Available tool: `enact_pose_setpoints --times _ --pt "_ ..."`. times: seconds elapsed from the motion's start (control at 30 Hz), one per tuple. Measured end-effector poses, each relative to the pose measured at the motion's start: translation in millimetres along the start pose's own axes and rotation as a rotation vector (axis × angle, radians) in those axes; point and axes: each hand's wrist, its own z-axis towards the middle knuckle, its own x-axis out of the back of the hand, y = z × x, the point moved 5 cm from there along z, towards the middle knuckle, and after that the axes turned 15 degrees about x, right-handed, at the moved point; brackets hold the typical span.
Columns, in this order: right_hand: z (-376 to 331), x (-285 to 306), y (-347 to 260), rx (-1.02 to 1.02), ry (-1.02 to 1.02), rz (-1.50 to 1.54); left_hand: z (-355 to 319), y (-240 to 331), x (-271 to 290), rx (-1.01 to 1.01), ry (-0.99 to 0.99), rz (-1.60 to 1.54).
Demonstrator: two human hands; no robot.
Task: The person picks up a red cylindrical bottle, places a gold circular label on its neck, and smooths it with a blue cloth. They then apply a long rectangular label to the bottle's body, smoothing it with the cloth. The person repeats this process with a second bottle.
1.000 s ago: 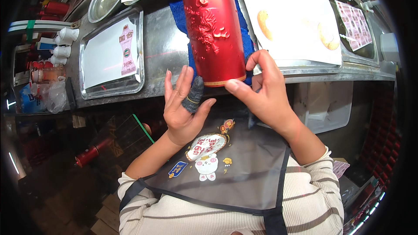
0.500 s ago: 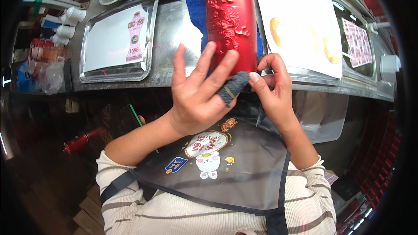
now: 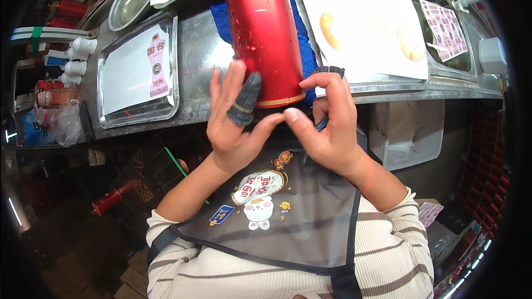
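Observation:
A red bottle [image 3: 266, 39], smooth and dotted with drops, lies on a blue cloth [image 3: 221, 21] with its gold-rimmed base toward me. My left hand [image 3: 235, 113] is open along the bottle's lower left side, fingers stretched out. A dark knitted cover [image 3: 245, 99] sheathes its index finger, which rests against the bottle. My right hand [image 3: 332, 127] is closed at the base's right corner, its bent index fingertip on the bottle's side and its thumb just below the base, near the left thumb. A dark cover is on one right finger too. Something bluish in the right palm is mostly hidden.
A metal tray [image 3: 176, 80] with a white sheet and a pink label stands at left, a metal bowl [image 3: 113, 14] behind it. At right lie a stained white sheet [image 3: 360, 16] and a tray of pink labels [image 3: 446, 27]. A plastic bin [image 3: 421, 155] sits below the table edge.
The bottle has turned, so its raised pattern has given way to a smooth side. My left fingers have slid off its top to its left side, and the left thumb has come to the base.

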Motion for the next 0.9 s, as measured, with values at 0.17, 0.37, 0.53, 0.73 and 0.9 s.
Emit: enact_pose_setpoints --times 0.17,0.37,0.53,0.73,0.9 --pt "19.0 -17.2 -7.9 0.175 0.030 -0.224 -33.5 -22.3 5.5 -0.007 -0.048 0.095" --pt "16.1 -16.0 -4.3 0.197 0.029 -0.216 -28.3 -16.0 4.9 -0.043 -0.054 0.125" --pt "16.8 -15.5 -4.6 0.157 0.051 -0.173 -24.5 -10.4 6.2 -0.053 -0.065 0.135" --pt "15.4 -17.8 0.3 0.192 0.054 -0.151 -24.0 -6.6 4.3 -0.052 -0.047 0.151" --pt "16.2 -16.4 0.1 0.222 0.051 -0.154 -22.1 -2.4 4.5 -0.071 -0.040 0.197"
